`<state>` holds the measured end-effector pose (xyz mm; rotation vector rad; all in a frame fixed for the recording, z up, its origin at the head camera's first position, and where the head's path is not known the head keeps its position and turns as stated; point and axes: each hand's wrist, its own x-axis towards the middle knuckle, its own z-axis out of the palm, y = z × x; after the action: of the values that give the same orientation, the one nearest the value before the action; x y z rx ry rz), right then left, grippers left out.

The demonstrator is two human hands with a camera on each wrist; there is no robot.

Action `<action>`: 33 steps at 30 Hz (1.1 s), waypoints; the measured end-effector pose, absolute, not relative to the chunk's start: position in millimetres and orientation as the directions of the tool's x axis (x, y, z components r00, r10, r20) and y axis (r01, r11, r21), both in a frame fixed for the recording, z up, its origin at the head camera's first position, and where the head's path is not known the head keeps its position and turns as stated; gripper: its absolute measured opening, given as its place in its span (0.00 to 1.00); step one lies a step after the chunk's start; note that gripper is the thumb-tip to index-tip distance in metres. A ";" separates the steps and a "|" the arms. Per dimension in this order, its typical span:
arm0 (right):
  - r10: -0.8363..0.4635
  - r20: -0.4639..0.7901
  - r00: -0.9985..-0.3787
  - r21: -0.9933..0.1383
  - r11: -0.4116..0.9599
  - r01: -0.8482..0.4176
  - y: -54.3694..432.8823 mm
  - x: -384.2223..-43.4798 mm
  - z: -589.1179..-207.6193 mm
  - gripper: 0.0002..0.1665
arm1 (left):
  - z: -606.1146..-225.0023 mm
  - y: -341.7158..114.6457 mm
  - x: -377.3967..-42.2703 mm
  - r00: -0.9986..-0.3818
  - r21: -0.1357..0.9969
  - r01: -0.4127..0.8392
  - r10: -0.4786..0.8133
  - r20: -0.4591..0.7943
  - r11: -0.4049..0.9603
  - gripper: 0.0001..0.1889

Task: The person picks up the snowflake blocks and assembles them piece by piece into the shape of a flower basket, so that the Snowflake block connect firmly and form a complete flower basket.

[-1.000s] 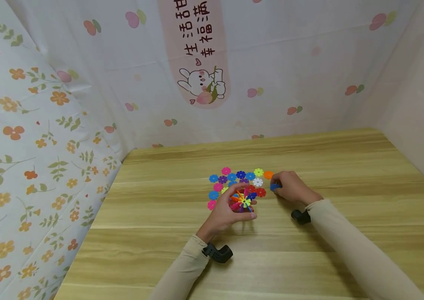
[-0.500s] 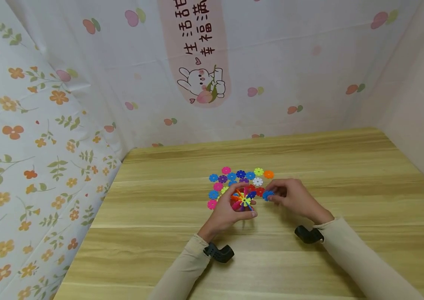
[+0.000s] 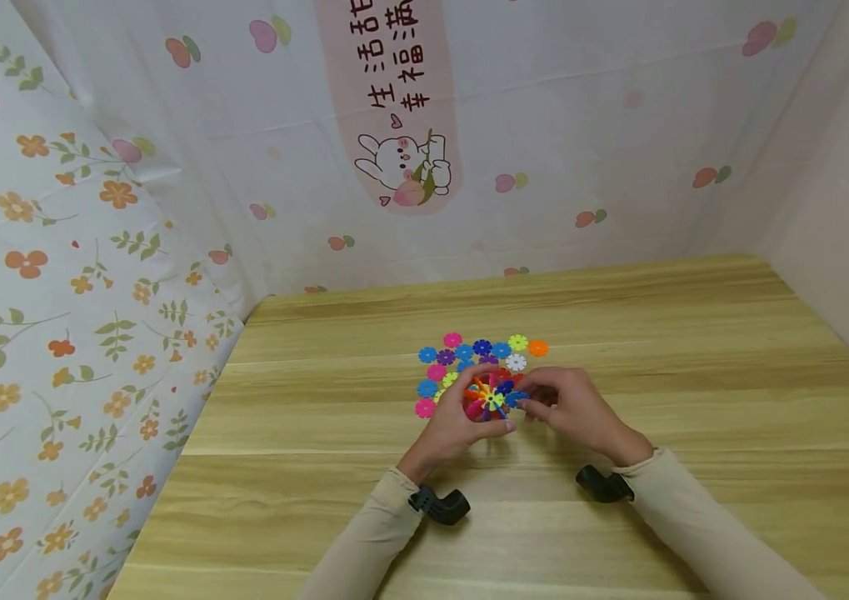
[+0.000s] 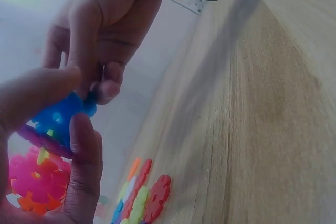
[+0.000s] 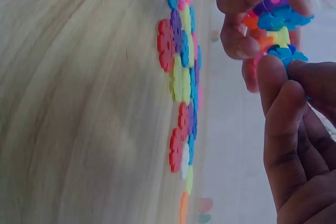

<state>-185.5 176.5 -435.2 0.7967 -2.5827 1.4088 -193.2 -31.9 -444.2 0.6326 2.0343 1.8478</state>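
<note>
My left hand [image 3: 448, 427] curls its fingers and thumb round a ball-like cluster of interlocked plastic snowflake discs [image 3: 490, 400], held above the table. Yellow, pink, orange, purple and blue pieces show in it. From the right, my right hand [image 3: 580, 410] pinches a blue snowflake disc [image 5: 286, 55] between thumb and forefinger. That disc is right at the cluster's edge, close to a yellow piece [image 5: 281, 36]. In the left wrist view, a pink disc [image 4: 37, 176] shows low in the cluster, and the left fingers hide part of it.
Loose snowflake discs lie flat in rows behind the hands, among them an orange one [image 3: 538, 348], a white one [image 3: 516, 362] and a pink one [image 3: 425, 408]. The wooden table [image 3: 319, 467] meets a printed curtain [image 3: 544, 142] at its back edge.
My right hand has moved left and toward me from beside the orange disc, bringing the blue snowflake disc to the cluster. My left hand has stayed nearly in place, holding the cluster.
</note>
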 end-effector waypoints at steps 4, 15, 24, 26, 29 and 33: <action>-0.392 0.350 -0.851 -0.728 0.457 -0.510 172.1 -185.0 -434.6 0.09 | -434.4 -32.9 -189.1 -0.845 0.989 0.126 0.531 0.063 0.083 0.36; -0.368 0.511 -0.777 -0.544 0.561 -0.624 161.0 -180.3 -434.8 0.08 | -428.6 -31.5 -186.2 -0.846 0.995 0.088 0.531 0.046 0.055 0.36; -0.327 0.563 -0.760 -0.535 0.557 -0.636 154.9 -179.1 -437.9 0.09 | -428.7 -28.1 -184.5 -0.849 0.993 0.099 0.527 0.051 0.064 0.35; -0.330 0.581 -0.744 -0.516 0.557 -0.650 153.3 -180.2 -440.1 0.10 | -429.1 -27.2 -183.9 -0.852 0.990 0.115 0.521 0.056 0.082 0.35; -0.355 0.600 -0.717 -0.474 0.564 -0.676 151.2 -181.2 -442.4 0.09 | -430.1 -26.4 -182.6 -0.858 0.983 0.137 0.511 0.057 0.121 0.35; -0.365 0.577 -0.731 -0.499 0.552 -0.669 152.3 -182.4 -440.8 0.09 | -429.5 -28.8 -183.0 -0.853 0.986 0.128 0.519 0.054 0.106 0.34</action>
<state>-182.4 152.3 -440.8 0.8405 -2.3820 1.0151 -183.0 -28.8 -429.5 0.6369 2.0837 1.8057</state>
